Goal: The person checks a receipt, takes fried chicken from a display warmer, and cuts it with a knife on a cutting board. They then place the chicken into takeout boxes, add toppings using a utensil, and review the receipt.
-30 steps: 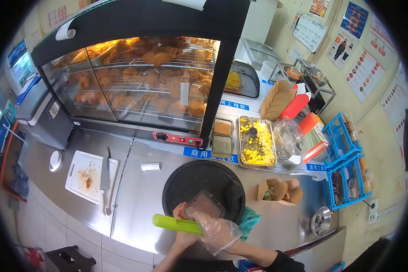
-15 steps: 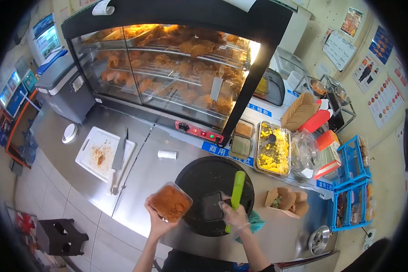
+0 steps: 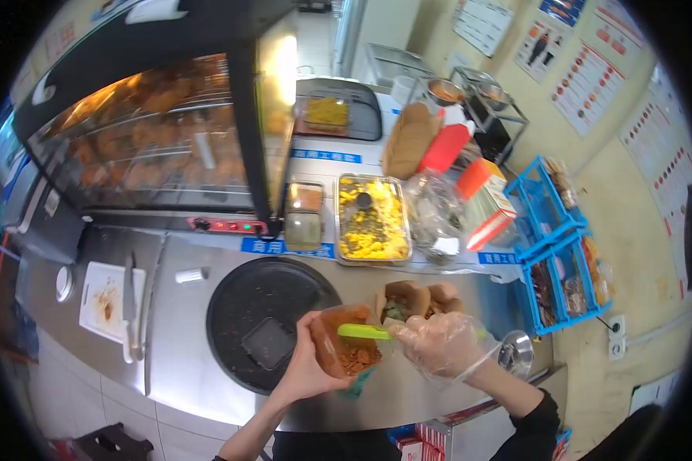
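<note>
My left hand (image 3: pixel 306 369) is wrapped round a clear square container (image 3: pixel 331 338) with reddish-brown powder inside, tilted toward the right. In my right hand (image 3: pixel 442 346), covered by a clear plastic glove, is a green tool (image 3: pixel 364 331) that reaches over the container's opening. Just behind the hands stand cardboard boxes (image 3: pixel 401 296) with food inside. A dark lid (image 3: pixel 269 343) lies on the round black tray (image 3: pixel 231 319) to the left. Part of a teal cloth (image 3: pixel 354 386) shows beneath the container.
A heated glass cabinet (image 3: pixel 154 146) with fried food stands at the back left. Behind the boxes is a tray of yellow food (image 3: pixel 373 223). Blue baskets (image 3: pixel 550 230) and a metal bowl (image 3: pixel 517 352) are at the right. A knife (image 3: pixel 128 300) lies on a white board (image 3: pixel 104 296).
The view has turned to the right. Both hands have moved right toward the cardboard boxes. The green tool has come over the container, and the dark lid is now released on the black tray.
</note>
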Available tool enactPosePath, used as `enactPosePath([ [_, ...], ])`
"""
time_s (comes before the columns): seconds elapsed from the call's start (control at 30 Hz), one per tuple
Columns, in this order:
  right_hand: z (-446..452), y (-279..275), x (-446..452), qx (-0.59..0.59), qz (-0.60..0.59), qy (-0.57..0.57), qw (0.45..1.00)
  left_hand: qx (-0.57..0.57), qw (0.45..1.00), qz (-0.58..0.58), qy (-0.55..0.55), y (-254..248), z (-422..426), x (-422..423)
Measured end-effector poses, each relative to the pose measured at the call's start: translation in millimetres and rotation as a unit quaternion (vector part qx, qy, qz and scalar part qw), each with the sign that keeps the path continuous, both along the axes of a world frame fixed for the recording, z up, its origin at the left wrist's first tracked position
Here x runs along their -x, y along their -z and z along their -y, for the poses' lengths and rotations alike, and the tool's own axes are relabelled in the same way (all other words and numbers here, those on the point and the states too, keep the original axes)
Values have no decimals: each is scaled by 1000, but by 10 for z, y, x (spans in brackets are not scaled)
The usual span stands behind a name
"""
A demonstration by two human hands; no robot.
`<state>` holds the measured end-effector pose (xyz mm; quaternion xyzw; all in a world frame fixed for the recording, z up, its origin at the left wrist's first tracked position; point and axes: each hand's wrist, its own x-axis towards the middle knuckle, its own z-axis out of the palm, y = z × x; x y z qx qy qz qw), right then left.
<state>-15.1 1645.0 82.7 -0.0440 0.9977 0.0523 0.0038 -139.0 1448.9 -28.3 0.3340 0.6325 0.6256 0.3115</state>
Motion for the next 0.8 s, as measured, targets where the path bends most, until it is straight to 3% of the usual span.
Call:
enactPosePath([
  [0.07, -283, 113, -275, 19, 12, 22, 1000, 28, 999, 7, 25, 32, -273, -154],
  [0.13, -526, 216, -505, 120, 18, 25, 992, 25, 1000, -5, 3, 121, -556, -251],
  [0.17, -613, 192, -579, 120, 15, 32, 992, 26, 1000, -7, 11, 127, -684, -309],
  [0.23, -750, 80, -675, 78, 118, 77, 987, 23, 998, -24, 50, 137, -912, -442],
  [0.37, -1071, 91, -742, 109, 192, 110, 969, 18, 996, -68, 60, 315, -1305, -597],
  [0.43, -1365, 266, -813, 337, 228, 121, 905, 8, 995, -62, 73, 353, -1454, -680],
  [0.57, -1695, 580, -934, 434, 285, 145, 842, 12, 993, -70, 89, 320, -1611, -734],
  [0.63, -1813, 685, -995, 538, 304, 221, 755, -6, 994, -48, 95, 324, -1698, -734],
  [0.67, -1854, 732, -1035, 538, 305, 223, 753, -6, 994, -46, 97, 340, -1737, -743],
  [0.73, -1926, 812, -1122, 622, 261, 277, 684, -31, 995, -20, 88, 385, -1787, -758],
  [0.77, -1983, 835, -1163, 623, 262, 280, 681, -29, 995, -17, 91, 427, -1803, -753],
  [0.8, -2045, 856, -1213, 611, 201, 266, 718, -40, 996, -46, 61, 483, -1807, -735],
])
